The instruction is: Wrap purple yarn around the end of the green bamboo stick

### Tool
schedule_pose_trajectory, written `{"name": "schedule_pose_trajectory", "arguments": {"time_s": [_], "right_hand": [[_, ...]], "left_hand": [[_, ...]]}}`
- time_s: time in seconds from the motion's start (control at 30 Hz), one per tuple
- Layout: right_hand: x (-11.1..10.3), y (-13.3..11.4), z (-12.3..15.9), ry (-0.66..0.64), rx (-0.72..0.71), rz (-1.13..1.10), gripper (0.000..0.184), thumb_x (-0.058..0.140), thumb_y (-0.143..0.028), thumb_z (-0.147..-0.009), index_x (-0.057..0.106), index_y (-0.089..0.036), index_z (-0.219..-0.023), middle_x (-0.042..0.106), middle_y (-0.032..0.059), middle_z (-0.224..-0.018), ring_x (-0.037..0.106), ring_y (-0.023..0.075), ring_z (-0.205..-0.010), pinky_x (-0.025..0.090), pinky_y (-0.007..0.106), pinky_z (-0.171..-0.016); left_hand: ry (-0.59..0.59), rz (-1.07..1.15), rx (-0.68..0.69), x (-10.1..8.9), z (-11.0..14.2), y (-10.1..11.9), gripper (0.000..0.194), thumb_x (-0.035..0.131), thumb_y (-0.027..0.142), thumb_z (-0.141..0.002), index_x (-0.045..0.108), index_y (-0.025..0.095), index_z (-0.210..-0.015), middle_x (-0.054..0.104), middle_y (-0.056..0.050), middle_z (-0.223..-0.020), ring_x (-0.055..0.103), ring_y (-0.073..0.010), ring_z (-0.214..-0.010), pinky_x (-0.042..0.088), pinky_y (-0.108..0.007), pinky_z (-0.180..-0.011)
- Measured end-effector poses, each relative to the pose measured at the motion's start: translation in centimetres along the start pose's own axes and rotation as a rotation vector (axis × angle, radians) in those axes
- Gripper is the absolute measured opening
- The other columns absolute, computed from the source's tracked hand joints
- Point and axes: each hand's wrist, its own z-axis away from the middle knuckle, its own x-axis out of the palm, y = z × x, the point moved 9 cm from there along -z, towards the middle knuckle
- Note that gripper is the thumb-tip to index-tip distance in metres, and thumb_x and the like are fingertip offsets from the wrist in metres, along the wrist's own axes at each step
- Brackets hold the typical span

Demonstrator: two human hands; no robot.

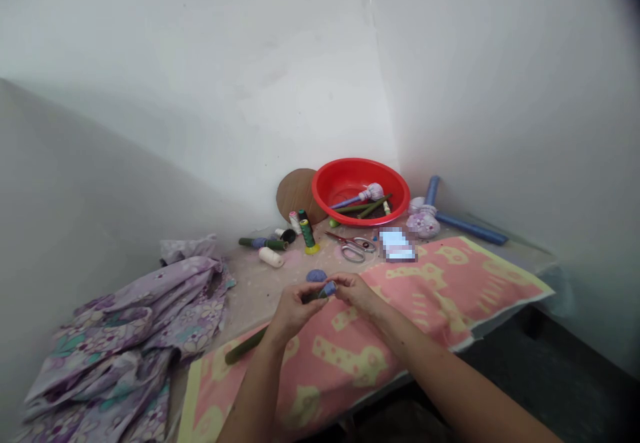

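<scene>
**Fingers (306,291) clamped on a green rod (245,346) at its blue tip (328,290)**

Our fingertips close around the upper end of the rod from both sides. Those of our left hand (294,311) curl over the shaft just below the blue wrapping, while those of our right hand (354,291) pinch the wrapping itself. We see no gap between them and what they grip.

We hold the rod over a pink towel (345,370) printed with yellow shapes. Its long axis slants from lower left to upper right, with the blue tip pointing away from us and to the right. The bare green end sticks out past our left wrist toward the lower left.

Just beyond our fingers, a blue ball (316,276) lies on a speckled board (253,296). Farther on stand a green thread spool (307,233), a white thread spool (271,257), and a pair of scissors (353,246). A red basin (360,162) sits in the corner, and a purple floral cloth (125,336) lies heaped to our left.
</scene>
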Motion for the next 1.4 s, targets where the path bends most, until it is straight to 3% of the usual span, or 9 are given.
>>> {"name": "schedule_pose_trajectory", "arguments": {"time_s": [0.17, 0.4, 0.53, 0.7, 0.77, 0.93, 1.1, 1.27, 1.4], "right_hand": [[0.4, -0.8, 0.5, -0.014, -0.027, 0.045, 0.021, 0.056, -0.029, -0.063, 0.059, -0.013, -0.075, 0.036, -0.0066, -0.046, 0.019, 0.0028, -0.038, 0.01, 0.019, -0.038], [1.2, -1.9, 0.8, -0.094, -0.085, 0.02, 0.027, 0.058, -0.028, -0.062, 0.056, -0.014, -0.086, 0.041, -0.0049, -0.056, 0.021, 0.0027, -0.042, 0.011, 0.019, -0.038], [0.6, -2.0, 0.6, -0.017, -0.09, 0.071, 0.024, 0.057, -0.033, -0.065, 0.056, -0.012, -0.074, 0.033, -0.0059, -0.05, 0.019, 0.0031, -0.042, 0.011, 0.019, -0.038], [0.5, -1.8, 0.6, -0.026, -0.072, 0.075, 0.024, 0.057, -0.035, -0.065, 0.056, -0.012, -0.069, 0.031, -0.0061, -0.049, 0.018, 0.0031, -0.042, 0.011, 0.019, -0.039], [0.5, -1.8, 0.6, -0.027, -0.075, 0.068, 0.026, 0.057, -0.036, -0.066, 0.057, -0.011, -0.072, 0.031, -0.0062, -0.049, 0.018, 0.0032, -0.042, 0.011, 0.019, -0.039], [0.6, -2.0, 0.6, -0.021, -0.072, 0.087, 0.029, 0.056, -0.038, -0.066, 0.058, -0.01, -0.075, 0.033, -0.0057, -0.048, 0.019, 0.0034, -0.042, 0.013, 0.019, -0.04], [0.4, -1.8, 0.6, -0.01, -0.063, 0.094, 0.026, 0.057, -0.037, -0.065, 0.056, -0.011, -0.069, 0.036, -0.0049, -0.05, 0.02, 0.0032, -0.042, 0.013, 0.019, -0.04], [0.2, -1.8, 0.5, -0.002, -0.072, 0.085, 0.027, 0.058, -0.039, -0.064, 0.056, -0.012, -0.068, 0.034, -0.0056, -0.048, 0.02, 0.0037, -0.042, 0.014, 0.019, -0.04], [0.2, -1.9, 0.7, 0.005, -0.069, 0.093, 0.028, 0.057, -0.039, -0.064, 0.057, -0.012, -0.069, 0.032, -0.0055, -0.048, 0.02, 0.0041, -0.043, 0.013, 0.019, -0.04]], "left_hand": [[0.097, -0.051, 0.002, -0.8, -0.4, -0.2, 0.029, 0.059, 0.026, -0.064, 0.063, 0.015, -0.091, 0.066, -0.004, -0.083, 0.059, -0.0188, -0.075, 0.047, -0.027, -0.068], [0.244, -0.176, 0.146, -0.9, -0.4, 1.1, 0.028, 0.056, 0.023, -0.067, 0.06, 0.016, -0.093, 0.064, -0.005, -0.091, 0.058, -0.0174, -0.083, 0.044, -0.028, -0.076], [0.271, -0.249, 0.168, -0.6, -0.1, 1.2, 0.027, 0.055, 0.025, -0.068, 0.057, 0.015, -0.093, 0.063, -0.004, -0.087, 0.058, -0.0158, -0.08, 0.045, -0.026, -0.072], [0.203, -0.319, 0.166, -0.9, 0.2, 1.5, 0.018, 0.046, 0.027, -0.075, 0.058, 0.016, -0.081, 0.063, -0.002, -0.075, 0.058, -0.0122, -0.067, 0.045, -0.022, -0.062], [0.216, -0.444, 0.154, -1.6, 0.3, 1.7, 0.017, 0.044, 0.026, -0.076, 0.059, 0.017, -0.079, 0.063, -0.003, -0.078, 0.058, -0.0133, -0.07, 0.044, -0.023, -0.065], [0.38, -0.836, 0.1, -3.9, 0.7, 2.7, 0.022, 0.044, 0.032, -0.075, 0.061, 0.019, -0.079, 0.063, -0.006, -0.084, 0.054, -0.0219, -0.086, 0.042, -0.035, -0.072], [0.285, -0.936, 0.386, -1.2, 1.0, 5.5, 0.04, 0.055, 0.046, -0.064, 0.059, 0.019, -0.093, 0.052, -0.008, -0.112, 0.032, -0.0278, -0.112, 0.025, -0.045, -0.093], [0.253, -0.923, 0.412, -0.1, 1.0, 5.6, 0.019, 0.049, 0.031, -0.074, 0.062, 0.022, -0.084, 0.058, -0.004, -0.103, 0.04, -0.0241, -0.104, 0.018, -0.046, -0.096], [0.226, -0.829, 0.379, -0.7, 0.8, 4.5, 0.02, 0.045, 0.026, -0.076, 0.065, 0.022, -0.077, 0.062, -0.004, -0.096, 0.048, -0.0214, -0.094, 0.031, -0.039, -0.088]]}}
